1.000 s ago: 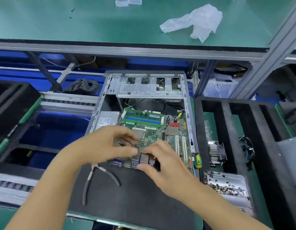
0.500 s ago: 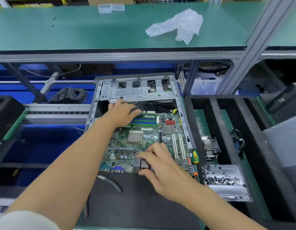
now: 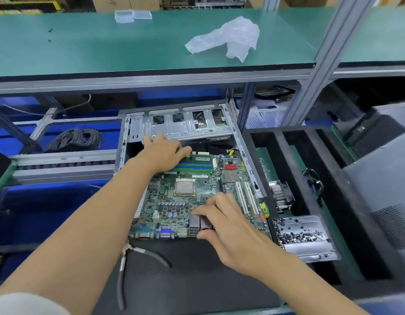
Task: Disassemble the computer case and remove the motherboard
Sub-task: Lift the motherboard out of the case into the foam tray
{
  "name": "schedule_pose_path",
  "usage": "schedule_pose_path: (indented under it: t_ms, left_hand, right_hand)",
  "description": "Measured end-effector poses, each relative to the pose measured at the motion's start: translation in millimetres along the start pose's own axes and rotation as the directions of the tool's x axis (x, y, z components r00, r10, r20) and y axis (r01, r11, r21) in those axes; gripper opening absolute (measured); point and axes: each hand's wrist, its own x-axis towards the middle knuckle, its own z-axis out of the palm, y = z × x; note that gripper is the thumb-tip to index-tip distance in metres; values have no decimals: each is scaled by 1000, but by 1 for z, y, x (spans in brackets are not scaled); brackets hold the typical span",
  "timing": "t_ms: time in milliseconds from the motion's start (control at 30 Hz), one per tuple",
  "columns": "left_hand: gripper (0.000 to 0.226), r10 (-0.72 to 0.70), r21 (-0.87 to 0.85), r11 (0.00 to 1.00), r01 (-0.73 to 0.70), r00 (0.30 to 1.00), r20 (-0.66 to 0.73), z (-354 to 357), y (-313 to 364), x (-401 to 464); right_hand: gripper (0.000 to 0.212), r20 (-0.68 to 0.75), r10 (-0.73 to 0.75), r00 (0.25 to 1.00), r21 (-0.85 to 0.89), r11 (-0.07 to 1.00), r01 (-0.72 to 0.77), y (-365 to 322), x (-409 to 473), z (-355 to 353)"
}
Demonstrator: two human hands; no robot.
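Open case (image 3: 138, 126) lying flat on the bench (image 3: 197, 280), its drive cage (image 3: 181, 126) at the far end. The board (image 3: 181, 201) sits inside the case; its port edge, with a blue connector (image 3: 165, 234) and metal port blocks (image 3: 198, 221), projects past the near rim over the dark mat. The left hand (image 3: 162, 153) reaches to the far left corner of the board, beside the memory slots (image 3: 194, 164), fingers curled down over the board's far edge; whether they grip it cannot be told. The right hand (image 3: 224, 226) pinches the port blocks at the near edge, thumb below on the port faces, fingers on top. The processor (image 3: 185, 187) lies bare between the two hands. White expansion slots (image 3: 247, 201) run along the board's right side, close to the right case wall (image 3: 247, 155); a screwdriver handle (image 3: 265, 209) lies just beside that wall. Black-handled pliers (image 3: 128, 264) lie on the mat just in front of the board's left near corner. To the right, a black foam tray (image 3: 285, 144) holds a heatsink (image 3: 281, 196) and a cable bundle (image 3: 315, 185), with a metal tray of screws (image 3: 303, 237) near its front. A shelf (image 3: 128, 46) overhangs the case's far end, carrying a crumpled plastic bag (image 3: 231, 39).
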Motion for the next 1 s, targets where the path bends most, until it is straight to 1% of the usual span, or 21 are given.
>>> schedule_pose_path:
  t_ms: [133,167,267,333,367,433,567,600,700,767,800,867,900,933,1000]
  left_hand:
    - [105,-47,-6,999,47,997,65,-14,2,5]
    - [110,-56,1,998,56,995,82,-16,5,6]
    - [111,-122,0,992,123,985,122,-22,15,8]
    - [109,-159,-82,982,170,978,134,-26,13,13]
    - [107,-149,-149,974,168,980,131,-28,9,15]
    - [95,-110,-235,963,130,989,97,-30,-1,18]
    - [71,-63,-268,960,84,994,85,-21,-24,15]
    - [62,-59,-279,958,71,997,53,-19,-29,14]
    - [24,-75,-350,935,53,996,-50,-16,-41,12]
    - [9,-94,-401,915,54,992,-79,-14,-44,11]
    - [6,-126,-432,899,71,987,-100,-12,-44,10]
    - [9,-252,-559,816,149,961,-111,-8,-43,9]
    - [13,-311,-607,769,201,947,-80,-6,-44,8]
    - [19,-341,-623,743,245,939,-38,-5,-45,7]
    - [27,-355,-625,722,298,934,35,-3,-46,7]
  right_hand:
    - [36,-29,8,1000,22,1000,-8,0,-1,-2]
    - [36,-41,14,999,37,999,-12,0,-1,-3]
    - [35,-63,25,998,51,998,-22,1,0,-2]
    - [35,-73,51,996,82,996,-45,4,0,2]
    - [35,-80,62,995,91,994,-55,5,-1,4]
    - [34,-90,68,994,76,995,-61,7,-1,10]
    - [34,-78,57,995,27,998,-55,9,1,20]
    - [34,-83,55,995,29,998,-53,9,2,21]
    - [34,-78,53,996,29,998,-50,12,3,22]
    - [35,-62,46,997,14,999,-46,14,2,22]
    - [36,-60,38,997,2,999,-38,14,2,22]
    - [36,-62,29,998,-9,1000,-29,15,1,23]
    - [36,-63,26,998,-12,1000,-27,15,1,23]
    - [36,-62,22,998,-18,1000,-23,15,1,23]
    - [35,-49,20,999,-26,999,-21,15,0,23]
